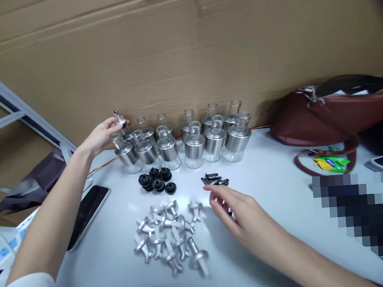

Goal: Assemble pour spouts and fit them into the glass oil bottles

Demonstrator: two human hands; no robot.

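Note:
At the back left, my left hand (104, 134) is closed on a silver pour spout (121, 120), held upright at the mouth of a rear glass bottle; how far it sits in the neck is hidden. Glass bottles with steel bands (168, 151) stand in two rows. My right hand (238, 210) is over the table, index finger and thumb apart, beside a small pile of black strip-like pieces (212, 177). A dark bit shows under its curled fingers, and I cannot tell whether they touch it. Loose silver spouts (158, 238) and ribbed black stoppers (158, 184) lie in front of the bottles.
A cardboard wall (185, 52) rises behind the bottles. On the left lies a phone (91, 214), near a metal frame (28, 111). A brown leather bag (350, 115) stands at the right, its strap around a green and yellow packet (333, 164).

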